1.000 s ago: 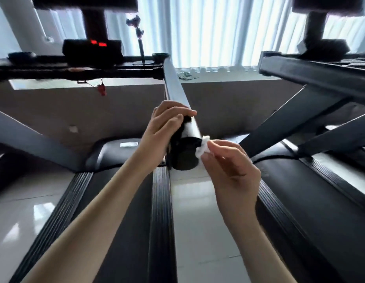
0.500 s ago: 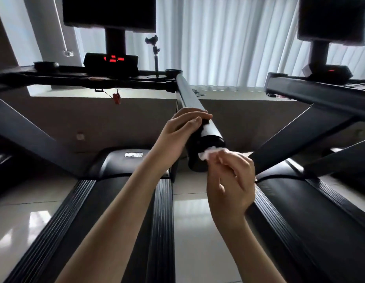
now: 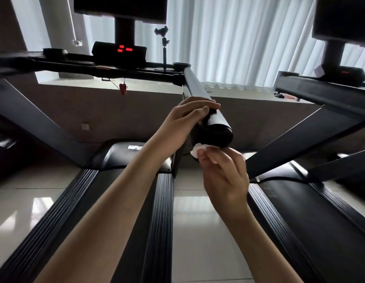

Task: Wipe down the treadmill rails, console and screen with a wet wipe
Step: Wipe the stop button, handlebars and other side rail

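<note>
The treadmill's right handrail (image 3: 194,85) runs toward me from the console bar and ends in a rounded black cap (image 3: 217,134). My left hand (image 3: 186,119) grips the rail just behind that cap, fingers curled over its top. My right hand (image 3: 223,170) pinches a small white wet wipe (image 3: 198,149) and holds it against the underside of the rail's end. The console (image 3: 119,52) with red digits sits at upper left, under a dark screen (image 3: 120,8).
A second treadmill stands to the right, with its rail (image 3: 320,94), slanted struts (image 3: 295,137) and screen (image 3: 342,19). A phone holder (image 3: 163,48) stands on the console bar. A red safety key (image 3: 122,89) hangs below it. Ribbed deck edges (image 3: 161,221) flank glossy floor tiles (image 3: 200,231).
My right hand has carried the wipe from the right side of the rail's end down to its underside. The view has tilted upward, showing more of the screens.
</note>
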